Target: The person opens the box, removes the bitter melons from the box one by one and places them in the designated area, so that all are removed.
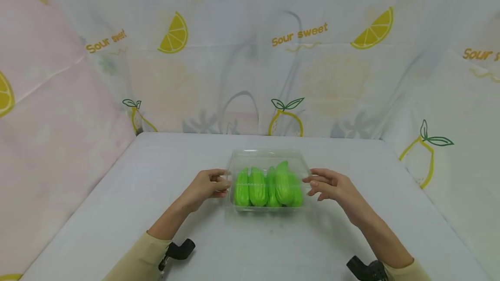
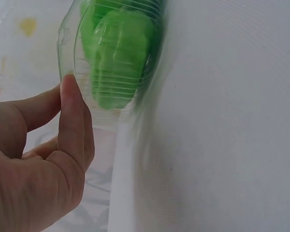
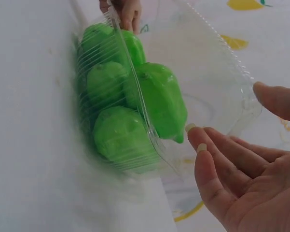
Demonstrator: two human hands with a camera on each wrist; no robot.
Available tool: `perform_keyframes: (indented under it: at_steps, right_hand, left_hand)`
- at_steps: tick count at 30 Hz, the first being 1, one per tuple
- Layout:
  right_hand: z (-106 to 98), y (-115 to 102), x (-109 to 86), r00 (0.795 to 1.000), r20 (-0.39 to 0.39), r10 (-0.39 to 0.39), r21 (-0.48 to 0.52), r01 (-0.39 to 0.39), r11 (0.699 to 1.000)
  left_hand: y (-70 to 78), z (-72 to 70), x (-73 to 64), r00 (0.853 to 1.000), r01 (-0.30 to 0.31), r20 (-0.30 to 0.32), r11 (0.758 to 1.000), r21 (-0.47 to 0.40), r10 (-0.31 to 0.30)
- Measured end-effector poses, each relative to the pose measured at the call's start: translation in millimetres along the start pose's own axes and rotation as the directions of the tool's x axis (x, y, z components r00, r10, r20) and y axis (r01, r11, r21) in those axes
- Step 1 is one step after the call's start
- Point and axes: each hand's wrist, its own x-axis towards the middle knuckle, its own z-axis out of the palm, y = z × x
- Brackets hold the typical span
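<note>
A clear plastic clamshell box (image 1: pixel 269 208) rests on the table with its hinged lid (image 1: pixel 269 155) raised at the back. Several bright green, ribbed, tapered pieces (image 1: pixel 258 187) stand side by side inside; they look like fruit or vegetables, exact kind unclear. One green piece (image 3: pixel 159 99) pokes above the rim. At the box's left side, my left hand (image 1: pixel 207 185) pinches the rim between thumb and fingers. On the opposite side is my right hand (image 1: pixel 333 185), fingers loosely spread, its thumb (image 3: pixel 275 99) at the lid's edge. The right fingers hold nothing.
A white tabletop (image 1: pixel 269 250) spreads around the box. Behind and beside it hangs a pale cloth (image 1: pixel 234 68) printed with lemons and lettering. Black wrist cameras are strapped on the left (image 1: pixel 181 249) and right (image 1: pixel 365 268) forearms.
</note>
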Motion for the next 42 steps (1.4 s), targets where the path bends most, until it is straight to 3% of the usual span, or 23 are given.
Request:
perform_keyframes:
  at_steps: [14,30,42]
  right_hand:
    - [-10,-2,9.7,0.995,-0.03,-0.09,-0.013,0.09,0.996]
    - [-15,-4,21.8,0.972,-0.063,-0.225,-0.014,0.224,0.974]
    - [-14,-7,34.3,0.953,-0.177,-0.248,-0.08,0.237,0.968]
  left_hand:
    - [-0.3,0.2,-0.5,1.0,-0.013,0.008,1.0,0.0,0.013]
    - [0.6,1.2,-0.9,1.0,-0.021,0.02,1.0,-0.01,0.021]
    - [0.4,1.8,-1.0,1.0,-0.028,0.011,1.0,-0.01,0.028]
